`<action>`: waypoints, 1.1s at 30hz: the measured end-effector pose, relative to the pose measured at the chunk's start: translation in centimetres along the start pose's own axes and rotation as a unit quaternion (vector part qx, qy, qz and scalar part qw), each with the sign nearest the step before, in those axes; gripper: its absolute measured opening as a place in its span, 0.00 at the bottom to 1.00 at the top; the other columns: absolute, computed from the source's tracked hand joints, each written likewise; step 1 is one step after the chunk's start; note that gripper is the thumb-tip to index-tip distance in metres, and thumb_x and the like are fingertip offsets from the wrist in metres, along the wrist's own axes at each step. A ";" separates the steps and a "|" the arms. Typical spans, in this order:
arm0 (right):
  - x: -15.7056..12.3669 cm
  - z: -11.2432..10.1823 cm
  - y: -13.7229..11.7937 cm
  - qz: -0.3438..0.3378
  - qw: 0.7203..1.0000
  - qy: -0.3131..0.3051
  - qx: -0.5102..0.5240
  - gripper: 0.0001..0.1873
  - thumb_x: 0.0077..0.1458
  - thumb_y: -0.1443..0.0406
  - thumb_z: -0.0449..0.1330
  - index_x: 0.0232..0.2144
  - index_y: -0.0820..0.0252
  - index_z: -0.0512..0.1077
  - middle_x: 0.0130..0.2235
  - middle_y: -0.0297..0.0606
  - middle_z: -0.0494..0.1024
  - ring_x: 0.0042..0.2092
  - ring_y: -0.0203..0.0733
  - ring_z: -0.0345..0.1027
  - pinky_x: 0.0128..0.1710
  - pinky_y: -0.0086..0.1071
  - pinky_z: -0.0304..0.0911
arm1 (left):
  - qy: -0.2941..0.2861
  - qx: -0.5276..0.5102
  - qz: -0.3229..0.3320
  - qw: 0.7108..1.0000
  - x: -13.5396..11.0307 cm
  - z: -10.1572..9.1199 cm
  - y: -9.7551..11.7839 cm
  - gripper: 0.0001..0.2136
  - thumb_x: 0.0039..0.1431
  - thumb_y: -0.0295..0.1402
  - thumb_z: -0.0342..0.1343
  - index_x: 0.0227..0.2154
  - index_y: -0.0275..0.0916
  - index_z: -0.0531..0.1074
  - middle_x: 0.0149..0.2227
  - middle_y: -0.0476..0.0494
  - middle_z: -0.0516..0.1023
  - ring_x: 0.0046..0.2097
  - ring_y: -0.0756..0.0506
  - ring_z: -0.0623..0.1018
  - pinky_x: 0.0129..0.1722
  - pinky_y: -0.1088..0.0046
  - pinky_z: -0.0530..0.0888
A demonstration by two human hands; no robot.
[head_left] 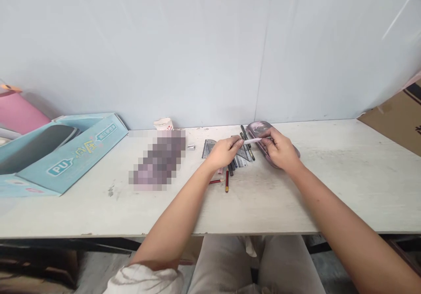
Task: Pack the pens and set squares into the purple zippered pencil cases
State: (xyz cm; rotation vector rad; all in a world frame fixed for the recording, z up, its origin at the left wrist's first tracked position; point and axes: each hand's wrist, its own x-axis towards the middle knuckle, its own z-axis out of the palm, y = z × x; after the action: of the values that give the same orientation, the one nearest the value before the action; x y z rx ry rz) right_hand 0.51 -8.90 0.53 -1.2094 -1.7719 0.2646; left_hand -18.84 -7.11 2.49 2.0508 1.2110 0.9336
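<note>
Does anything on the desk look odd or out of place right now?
Yes: a pixelated mauve patch on the white tabletop, beyond the left hand, hides whatever lies there, so it can't be identified. Two red pencils also lie loose, apart from the dark pile.

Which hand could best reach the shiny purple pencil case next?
The right hand looks better placed: it touches the glossy purple pencil case, while the left hand sits farther away, over the grey triangular ruler.

A pale blue-grey panelled wall (164, 48) stands behind a scuffed white table (82, 215); grey floor (95, 276) lies below;
</note>
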 end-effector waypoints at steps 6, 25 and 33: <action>-0.4 -0.1 0.3 0.021 0.999 -0.020 0.044 0.13 0.55 0.56 0.50 0.37 0.56 0.67 0.32 0.37 0.74 0.32 0.41 0.67 0.32 0.33 0.60 | -0.060 0.088 -0.019 0.994 -0.6 -0.3 0.6 0.12 0.58 0.41 0.43 0.28 0.40 0.67 0.18 0.52 0.65 0.25 0.48 0.71 0.25 0.75 0.64; -0.3 -0.2 0.9 0.070 0.995 -0.048 0.054 0.15 0.52 0.54 0.53 0.38 0.56 0.68 0.32 0.36 0.74 0.31 0.38 0.66 0.31 0.32 0.60 | -0.033 0.149 0.008 0.988 -0.7 -0.2 -0.4 0.14 0.60 0.41 0.42 0.31 0.39 0.68 0.21 0.51 0.68 0.26 0.49 0.72 0.27 0.76 0.65; -0.6 -0.3 1.0 0.062 0.994 -0.038 0.087 0.18 0.52 0.52 0.53 0.41 0.55 0.67 0.33 0.36 0.73 0.31 0.38 0.65 0.30 0.32 0.60 | -0.020 0.165 0.028 0.986 -0.9 0.0 0.0 0.14 0.59 0.40 0.42 0.32 0.39 0.69 0.23 0.50 0.70 0.29 0.48 0.73 0.29 0.75 0.66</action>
State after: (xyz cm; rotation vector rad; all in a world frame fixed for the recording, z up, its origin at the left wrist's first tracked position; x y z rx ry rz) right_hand 1.38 -8.99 -0.32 -1.1970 -1.7019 0.5322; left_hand -19.14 -7.92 2.30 2.3577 1.3676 0.7524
